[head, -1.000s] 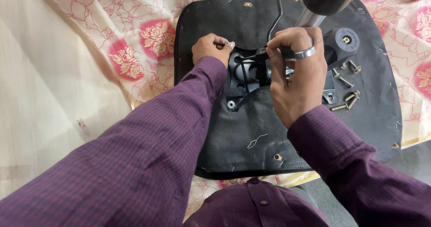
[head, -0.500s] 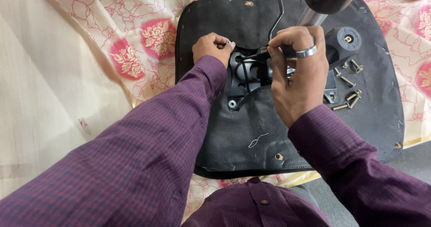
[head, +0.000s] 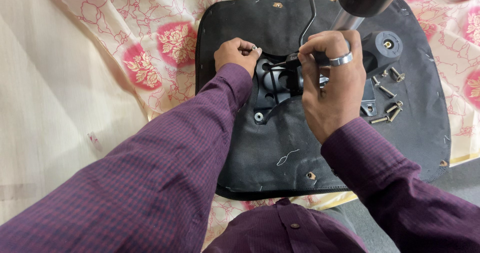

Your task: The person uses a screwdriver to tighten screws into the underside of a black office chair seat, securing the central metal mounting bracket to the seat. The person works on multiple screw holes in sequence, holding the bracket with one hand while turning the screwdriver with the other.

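Two hands are working at the black metal mechanism plate (head: pixel 272 85) on the upturned seat base (head: pixel 280 148).

The left hand (head: pixel 236 54) is pinching a small silvery fastener (head: pixel 254 48) at the plate's upper left corner, fingers closed tight on it, while the right hand (head: pixel 332 80) is wrapping round a dark tool handle (head: pixel 295 60) and pressing it toward the plate's centre — its fist is fully closed on it. The plate is lying in the middle of the seat base, which is resting on a floral cloth (head: pixel 165 43). Loose bolts (head: pixel 390 110) are sitting just right of the hand; a nudge from the wrist could be scattering them, and the pinched fastener could be slipping out and rolling away. The tool's tip is hidden under the right hand, and the grey column (head: pixel 350 13) and thin lever rod (head: pixel 311 8) are running out of the top edge — their ends are cut off.
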